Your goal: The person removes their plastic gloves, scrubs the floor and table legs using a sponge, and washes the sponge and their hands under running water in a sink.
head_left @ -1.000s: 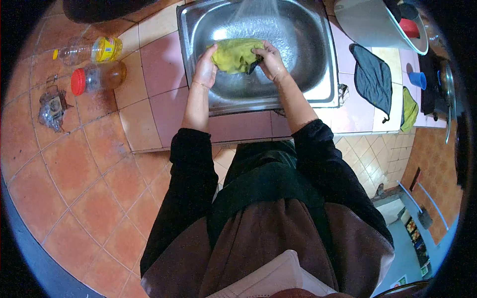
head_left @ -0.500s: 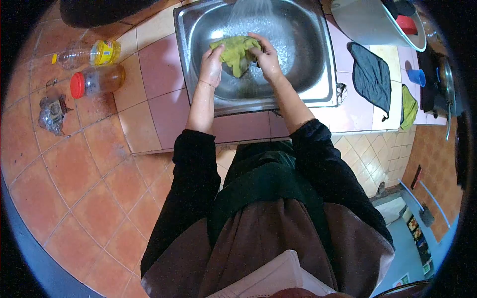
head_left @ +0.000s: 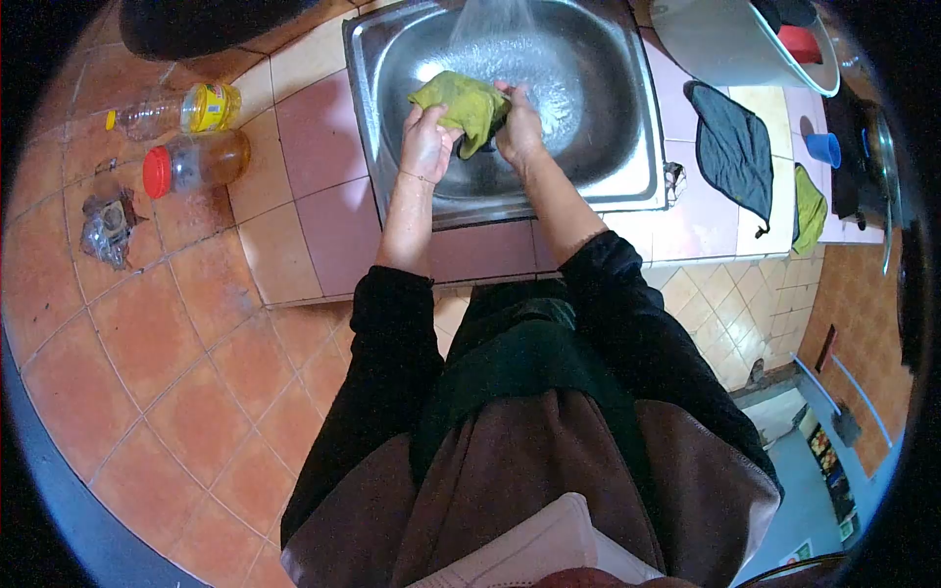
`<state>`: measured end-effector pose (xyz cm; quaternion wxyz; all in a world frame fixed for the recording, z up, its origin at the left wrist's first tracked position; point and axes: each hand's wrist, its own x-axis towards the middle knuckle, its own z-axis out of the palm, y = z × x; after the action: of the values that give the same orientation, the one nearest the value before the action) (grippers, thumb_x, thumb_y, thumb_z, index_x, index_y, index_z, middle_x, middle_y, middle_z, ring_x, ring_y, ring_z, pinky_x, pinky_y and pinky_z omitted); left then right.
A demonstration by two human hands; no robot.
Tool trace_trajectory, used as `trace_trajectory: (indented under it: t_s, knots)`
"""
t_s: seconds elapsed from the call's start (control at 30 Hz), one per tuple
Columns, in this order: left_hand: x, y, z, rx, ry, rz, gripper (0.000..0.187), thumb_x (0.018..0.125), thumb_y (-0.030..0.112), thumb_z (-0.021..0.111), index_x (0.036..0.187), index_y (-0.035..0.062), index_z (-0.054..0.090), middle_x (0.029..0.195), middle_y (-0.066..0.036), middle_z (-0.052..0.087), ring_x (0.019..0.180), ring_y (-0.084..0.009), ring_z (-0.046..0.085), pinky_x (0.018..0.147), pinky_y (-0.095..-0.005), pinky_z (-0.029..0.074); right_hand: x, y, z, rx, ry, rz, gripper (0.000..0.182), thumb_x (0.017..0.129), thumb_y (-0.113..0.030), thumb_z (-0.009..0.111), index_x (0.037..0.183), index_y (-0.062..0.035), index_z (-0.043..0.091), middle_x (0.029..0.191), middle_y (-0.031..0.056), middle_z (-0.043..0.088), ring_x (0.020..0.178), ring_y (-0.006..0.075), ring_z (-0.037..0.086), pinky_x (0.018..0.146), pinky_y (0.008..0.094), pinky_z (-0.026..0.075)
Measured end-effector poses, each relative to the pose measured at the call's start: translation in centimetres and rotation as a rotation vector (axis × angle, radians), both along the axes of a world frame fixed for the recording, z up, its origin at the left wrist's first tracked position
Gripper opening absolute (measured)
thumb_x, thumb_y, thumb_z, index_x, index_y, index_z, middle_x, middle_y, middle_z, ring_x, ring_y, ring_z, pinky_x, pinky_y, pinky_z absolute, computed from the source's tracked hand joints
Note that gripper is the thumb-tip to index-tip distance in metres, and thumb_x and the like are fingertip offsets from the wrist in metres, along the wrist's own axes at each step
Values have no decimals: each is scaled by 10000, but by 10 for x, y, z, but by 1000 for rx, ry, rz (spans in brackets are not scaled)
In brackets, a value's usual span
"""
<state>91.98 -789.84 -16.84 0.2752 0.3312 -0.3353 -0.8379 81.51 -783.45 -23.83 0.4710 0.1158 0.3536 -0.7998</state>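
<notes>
The green cloth (head_left: 459, 102) is bunched over the steel sink (head_left: 627, 167), just below the falling water (head_left: 487, 24), with the left hand (head_left: 426, 145) and right hand (head_left: 517, 127) both closed on it from either side. To rinse it well, I'd judge the wad should be opened and turned under the stream — squeezing only one fold leaves the inside unwashed. Keep it low in the basin, so spray stays off the tiled counter (head_left: 314, 137) and the grey cloth (head_left: 733, 152) lying right of the sink.
</notes>
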Motion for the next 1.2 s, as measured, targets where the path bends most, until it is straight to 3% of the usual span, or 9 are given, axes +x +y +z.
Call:
trace_trajectory:
  t_s: [0.23, 0.37, 0.43, 0.6, 0.7, 0.73, 0.9, 0.97, 1.2]
  knots:
    - [11, -8, -4, -83, 9, -127, 346, 848, 139, 447, 1181, 51, 427, 1149, -101, 501, 1065, -240, 503, 864, -432, 424, -11, 7, -3, 54, 237, 355, 271, 866, -216, 538, 1046, -14, 543, 964, 57, 577, 853, 150, 540, 761, 280, 428]
    - [8, -19, 7, 85, -44, -120, 409, 870, 341, 471, 1185, 83, 434, 1136, -86, 509, 1064, -221, 502, 877, -430, 407, -16, -2, 3, 97, 360, 119, 193, 877, -156, 504, 982, -10, 577, 887, 44, 595, 799, 119, 544, 714, 261, 440]
    - [3, -19, 12, 238, -156, -208, 512, 856, 499, 438, 1172, 97, 447, 1104, -74, 526, 1032, -211, 513, 891, -407, 393, -5, -12, 7, 198, 611, 64, 201, 871, -200, 508, 954, -36, 590, 869, 92, 620, 790, 191, 577, 699, 301, 454]
    - [-11, -37, -71, 264, -199, -18, 410, 875, 460, 409, 1045, 103, 520, 1055, -73, 554, 955, -215, 545, 839, -406, 439, 41, -9, 81, 357, 1713, 479, 232, 811, -301, 562, 903, -100, 634, 837, 149, 619, 795, 330, 593, 710, 356, 475]
    - [-23, -18, -44, 299, -181, -202, 342, 877, 423, 432, 985, 114, 530, 972, -56, 569, 879, -206, 561, 774, -383, 467, 21, -22, 45, 403, 1675, 137, 286, 806, -415, 517, 814, -159, 643, 773, 145, 614, 693, 337, 589, 607, 417, 470]
    - [-26, -15, -39, 306, -174, -263, 321, 877, 411, 439, 965, 117, 534, 944, -50, 573, 854, -204, 566, 752, -375, 477, 9, -28, 38, 472, 1440, 44, 371, 821, -387, 532, 703, -46, 619, 687, 188, 590, 604, 376, 566, 562, 402, 463]
    - [-22, -14, -53, 201, -247, -134, 302, 889, 354, 439, 1044, 110, 528, 900, -48, 575, 814, -204, 566, 714, -358, 488, 15, -23, 53, 679, 1417, 91, 394, 843, -365, 513, 656, -29, 598, 632, 210, 561, 579, 384, 551, 527, 409, 444]
    - [-5, -29, -69, 250, 218, -225, 290, 897, 329, 430, 1063, 110, 526, 903, -46, 574, 811, -197, 565, 714, -349, 485, 35, -18, 66, 394, 1664, 97, 432, 852, -391, 488, 658, -18, 591, 620, 219, 548, 574, 393, 542, 519, 419, 431]
    - [-29, -10, -26, 98, -369, -162, 235, 878, 302, 465, 891, 91, 567, 816, -38, 581, 729, -158, 556, 641, -310, 461, 7, -24, 51, 683, 1470, 107, 375, 858, -327, 476, 669, -31, 608, 641, 204, 573, 568, 366, 564, 544, 426, 454]
